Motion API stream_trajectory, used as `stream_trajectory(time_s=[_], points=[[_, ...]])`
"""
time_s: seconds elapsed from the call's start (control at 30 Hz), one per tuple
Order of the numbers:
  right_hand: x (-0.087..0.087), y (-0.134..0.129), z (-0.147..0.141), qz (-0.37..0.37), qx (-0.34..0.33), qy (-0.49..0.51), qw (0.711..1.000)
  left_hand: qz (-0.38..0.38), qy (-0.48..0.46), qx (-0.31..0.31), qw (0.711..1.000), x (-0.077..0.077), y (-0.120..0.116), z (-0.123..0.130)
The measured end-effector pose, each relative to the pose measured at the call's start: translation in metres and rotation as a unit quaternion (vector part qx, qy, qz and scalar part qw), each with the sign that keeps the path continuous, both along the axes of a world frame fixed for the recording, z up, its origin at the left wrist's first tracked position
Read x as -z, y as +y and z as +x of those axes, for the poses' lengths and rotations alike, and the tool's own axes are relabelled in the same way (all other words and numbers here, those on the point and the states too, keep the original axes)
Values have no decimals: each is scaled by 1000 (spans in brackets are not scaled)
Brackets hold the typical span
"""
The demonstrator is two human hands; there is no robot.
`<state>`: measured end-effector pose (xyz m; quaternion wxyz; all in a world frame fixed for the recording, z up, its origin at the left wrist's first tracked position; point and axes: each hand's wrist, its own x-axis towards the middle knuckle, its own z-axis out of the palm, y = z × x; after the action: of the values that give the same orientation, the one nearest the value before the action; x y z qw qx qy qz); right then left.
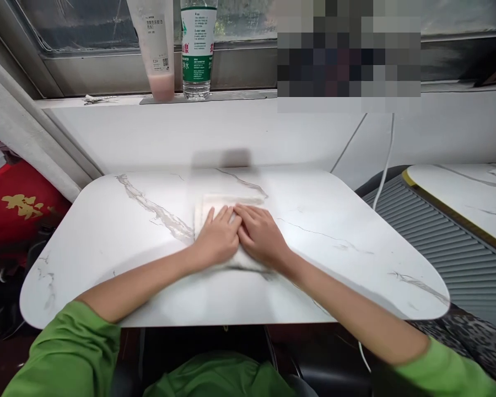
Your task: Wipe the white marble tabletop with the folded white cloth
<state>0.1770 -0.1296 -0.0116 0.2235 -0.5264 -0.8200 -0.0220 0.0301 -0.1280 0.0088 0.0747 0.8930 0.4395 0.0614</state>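
while white folded cloth (248, 261) lies on bench (334, 242), left hand (218, 236) and right hand (261, 231) press it, touching, fingers unclenched.

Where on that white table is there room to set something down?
The white table is bare beyond the forearms: left of the cloth to the left edge, right of it to the right edge. Its middle is crowded: the left hand and right hand rest together on the cloth.
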Motion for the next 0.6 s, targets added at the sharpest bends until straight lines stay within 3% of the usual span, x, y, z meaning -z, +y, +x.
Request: stream_trajectory(time_s=[0.17,0.27,0.4,0.6], points=[[-1,97,-13,-5,-7,-10,1000,53,2,-73,996,10,87,0],[1,133,-19,-5,5,-12,1000,61,-1,-93,994,10,120,0],[4,150,-20,-1,41,-6,999,63,-3,-89,994,10,139,0],[10,140,-18,15,40,7,999,70,-5,-104,992,11,131,-1]])
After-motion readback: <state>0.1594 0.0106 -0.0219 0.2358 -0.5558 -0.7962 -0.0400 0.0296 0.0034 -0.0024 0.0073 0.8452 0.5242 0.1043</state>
